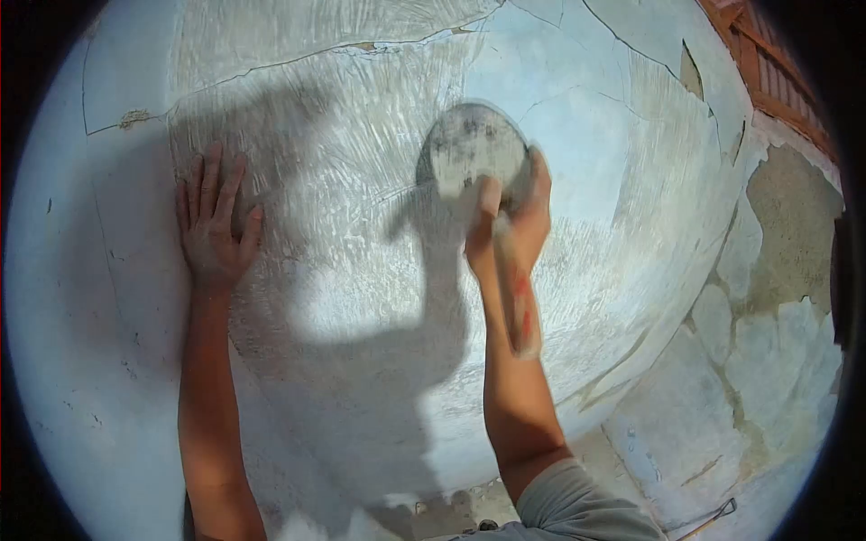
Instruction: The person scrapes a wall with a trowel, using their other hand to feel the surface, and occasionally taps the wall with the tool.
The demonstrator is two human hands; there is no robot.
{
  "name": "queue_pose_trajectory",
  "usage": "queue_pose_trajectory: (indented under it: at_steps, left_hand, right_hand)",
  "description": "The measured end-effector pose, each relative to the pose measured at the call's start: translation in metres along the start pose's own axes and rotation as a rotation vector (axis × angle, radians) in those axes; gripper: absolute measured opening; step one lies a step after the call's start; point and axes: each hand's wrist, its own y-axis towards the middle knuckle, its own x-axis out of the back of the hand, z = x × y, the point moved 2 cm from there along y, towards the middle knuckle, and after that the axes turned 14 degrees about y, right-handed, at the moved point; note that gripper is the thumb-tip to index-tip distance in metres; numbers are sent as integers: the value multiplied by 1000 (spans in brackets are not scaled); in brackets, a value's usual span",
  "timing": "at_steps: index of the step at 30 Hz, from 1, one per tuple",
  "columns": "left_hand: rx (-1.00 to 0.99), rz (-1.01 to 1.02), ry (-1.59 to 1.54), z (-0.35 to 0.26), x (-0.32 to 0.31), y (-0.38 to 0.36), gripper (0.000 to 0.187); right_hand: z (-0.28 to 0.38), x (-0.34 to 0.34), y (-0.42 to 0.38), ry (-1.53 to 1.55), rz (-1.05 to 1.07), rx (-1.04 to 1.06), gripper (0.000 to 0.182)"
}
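Note:
My right hand [511,221] grips the handle of a tool with a round, flat, grey disc head [475,151], dusty with white powder. The disc is pressed flat against the pale blue wall [361,117], and its outline is blurred. The tool's handle [520,307], whitish with red marks, runs down along my forearm. My left hand [215,225] lies flat on the wall to the left, fingers spread and pointing up, holding nothing. The wall surface between the hands is scraped whitish.
Cracks run across the upper wall [298,59]. At the right, paint has flaked off, baring grey plaster patches [794,225]. Red brickwork [767,63] shows at the top right. A thin metal rod [713,518] lies at the bottom right. Shadows of my head and arm fall on the wall.

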Motion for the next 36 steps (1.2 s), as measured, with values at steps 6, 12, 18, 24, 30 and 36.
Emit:
queue_pose_trajectory:
  at_steps: [6, 12, 18, 24, 30, 36]
  left_hand:
    - [-8, -2, -21, -1, 1, 1, 63]
    - [-1, 5, -21, -1, 2, 1, 63]
    - [20, -1, -38, 0, -3, 1, 65]
    - [22, 0, -45, -2, -1, 0, 63]
    - [2, 3, -44, -3, 0, 0, 64]
    - [17, 5, -45, -2, -2, -1, 64]
  right_hand:
    - [21, -26, 58, -59, -14, -5, 69]
    - [7, -4, -12, -27, -4, -98, 68]
    - [12, -38, 72, -1, -43, 187, 63]
    - [-1, -1, -12, -13, -53, -107, 66]
    - [20, -27, 57, -76, -57, 69, 62]
    - [10, -3, -6, -129, 5, -56, 66]
